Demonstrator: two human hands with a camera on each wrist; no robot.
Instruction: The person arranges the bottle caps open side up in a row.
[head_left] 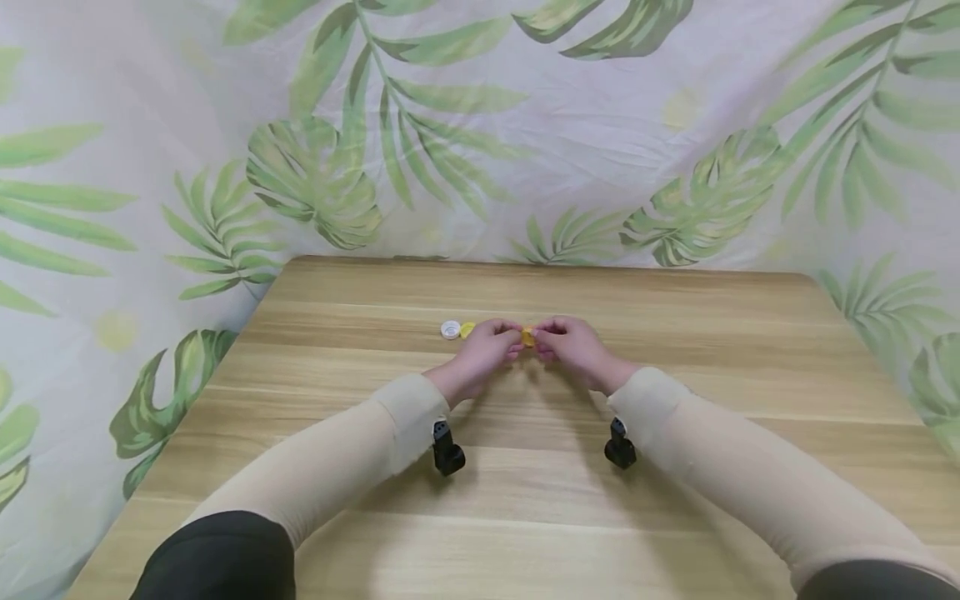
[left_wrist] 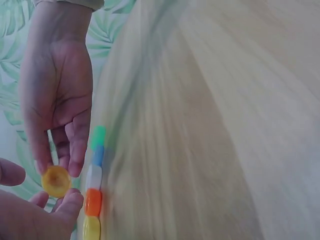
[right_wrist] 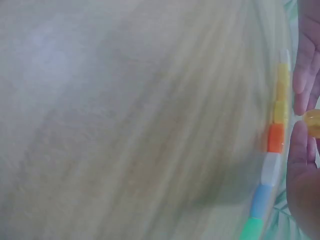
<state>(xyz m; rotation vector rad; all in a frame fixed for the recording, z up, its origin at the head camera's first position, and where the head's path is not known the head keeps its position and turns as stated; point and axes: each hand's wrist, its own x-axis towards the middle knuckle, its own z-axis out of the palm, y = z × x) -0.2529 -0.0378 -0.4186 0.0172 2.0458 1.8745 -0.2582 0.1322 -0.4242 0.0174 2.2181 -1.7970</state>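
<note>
Between the fingertips of both hands is a small amber round piece with a dished middle. My left hand pinches it from the left and my right hand from the right, above the table. Below the hands, small coloured round pieces lie in a row. The head view shows a white disc and a yellow disc at its left end. Green, blue, white and orange pieces appear in the left wrist view; in the head view the hands hide them.
The wood-grain table stretches around the row, its far edge behind the hands. A leaf-print cloth hangs behind it. A black wrist camera hangs under the left cuff, another under the right.
</note>
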